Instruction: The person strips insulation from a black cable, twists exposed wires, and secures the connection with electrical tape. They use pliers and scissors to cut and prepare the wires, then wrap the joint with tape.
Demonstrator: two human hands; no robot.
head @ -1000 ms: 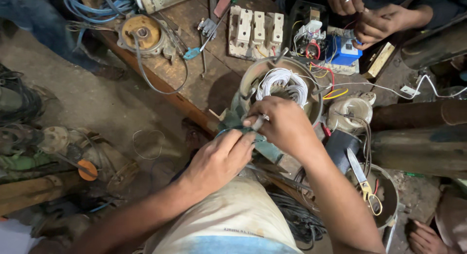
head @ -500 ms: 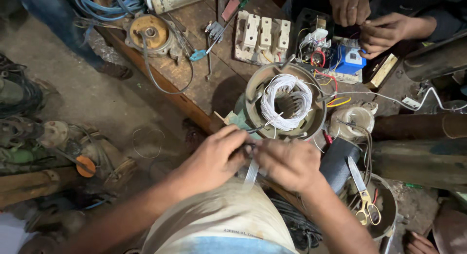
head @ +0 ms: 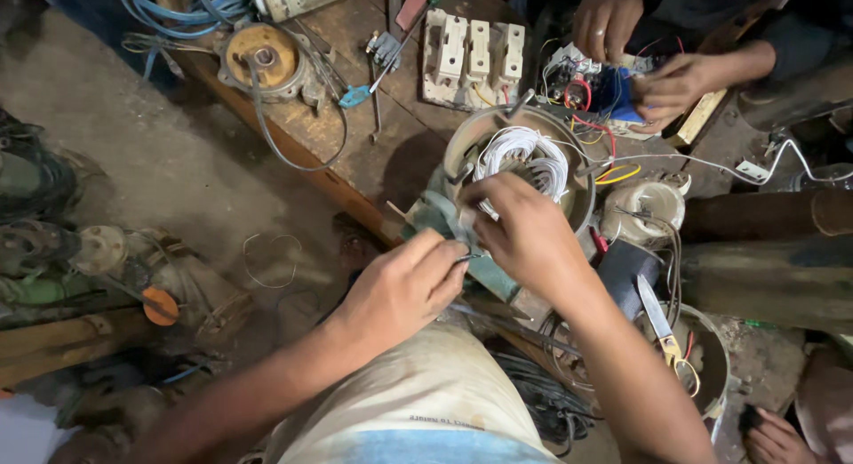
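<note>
A round metal motor housing stands on the wooden bench edge and holds a coil of white winding wire. My right hand lies over the housing's near rim, its fingertips pinched on a white wire end by the coil. Just below and to the left, my left hand has thumb and fingers pinched together on a thin dark wire that runs toward my right hand. The two hands almost touch. My light trouser leg is beneath them.
Another person's hands work on a small wiring box at the top right. A white switch block, blue-handled pliers and a rusty round motor part lie on the bench. Scissors rest on a round container at the right.
Both hands have risen from my lap toward the housing. My right hand now covers the near rim, and my left hand has followed it up and to the right.
</note>
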